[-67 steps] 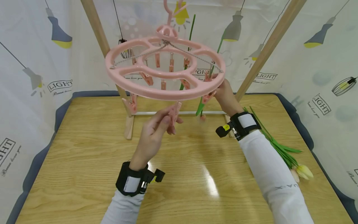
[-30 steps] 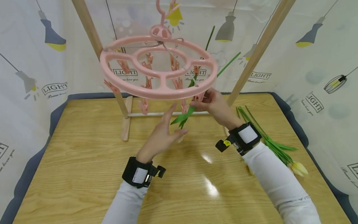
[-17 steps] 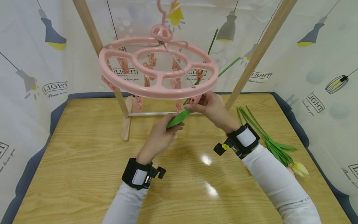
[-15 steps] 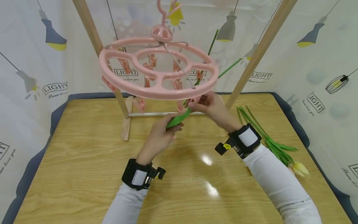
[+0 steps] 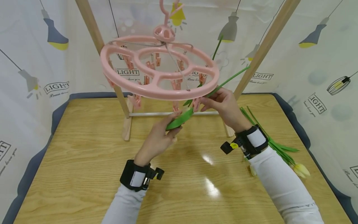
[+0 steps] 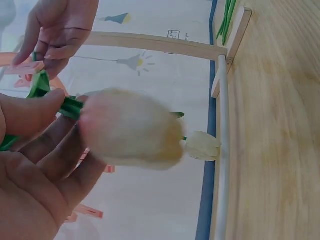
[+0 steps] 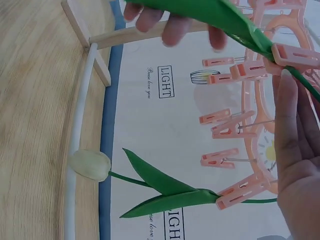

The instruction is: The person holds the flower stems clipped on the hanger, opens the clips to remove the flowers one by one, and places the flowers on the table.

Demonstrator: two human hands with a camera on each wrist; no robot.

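My left hand (image 5: 160, 138) pinches an artificial tulip by its green stem and leaf (image 5: 180, 119). The tulip's pale pink-cream bloom (image 6: 132, 130) points downward, blurred in the left wrist view. A pink clothespin (image 7: 295, 57) of the hanging dryer is closed across this stem near the leaf base. My right hand (image 5: 223, 105) is beside that clothespin, fingers loosely bent, with a fingertip at the clip and stem. The stem's cut end (image 5: 246, 68) sticks out up to the right. Overhead is the pink round clip dryer (image 5: 148, 90).
A white tulip (image 7: 90, 165) hangs head down from another clothespin (image 7: 242, 190). Several loose tulips (image 5: 279, 149) lie at the table's right. The dryer is within a wooden frame (image 5: 261, 49) with a white crossbar (image 5: 148, 114). More pink clothespins (image 5: 135, 101) dangle around the ring.
My left hand let go of a clothespin and took hold of the tulip's leaf and stem. My right hand loosened and shifted right from the clip; the stem's end swung lower and rightward.
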